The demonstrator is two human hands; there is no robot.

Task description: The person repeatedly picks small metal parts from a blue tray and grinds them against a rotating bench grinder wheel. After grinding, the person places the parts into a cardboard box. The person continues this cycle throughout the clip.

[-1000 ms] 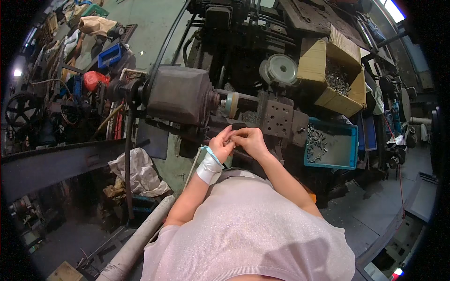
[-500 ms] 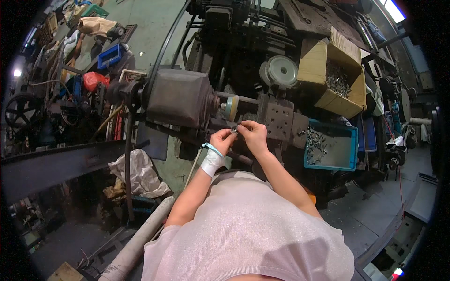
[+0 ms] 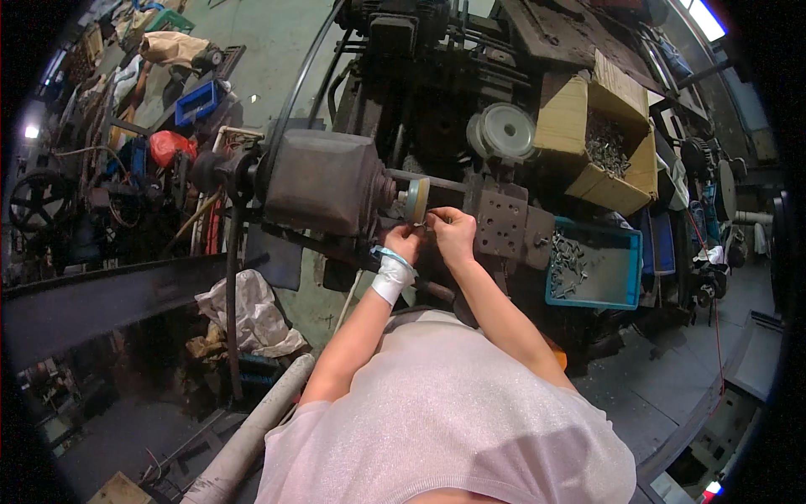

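Observation:
Just below a small tan-and-grey wheel [image 3: 417, 200] on the machine's spindle, my two hands are close together. My left hand [image 3: 403, 242], with a white wrap and a pale blue band at the wrist, is closed in a pinch. My right hand [image 3: 453, 235] pinches from the other side. Between their fingertips is a small metal piece [image 3: 421, 224], mostly covered by the fingers. It is at the wheel's lower edge; whether it touches cannot be made out. Left of the wheel is the machine's dark boxy housing [image 3: 319, 181].
A blue tray [image 3: 613, 262] with small metal parts stands to the right. Behind it, an open cardboard box [image 3: 609, 191] holds more metal pieces. A perforated metal block [image 3: 501, 220] and a round metal disc [image 3: 507, 131] are right of the wheel. A pale pipe [image 3: 252, 433] runs at lower left.
Both hands have moved slightly up, bringing the small metal piece closer to the wheel. My left hand has also shifted right and turned, with its wrist lifted nearer the machine.

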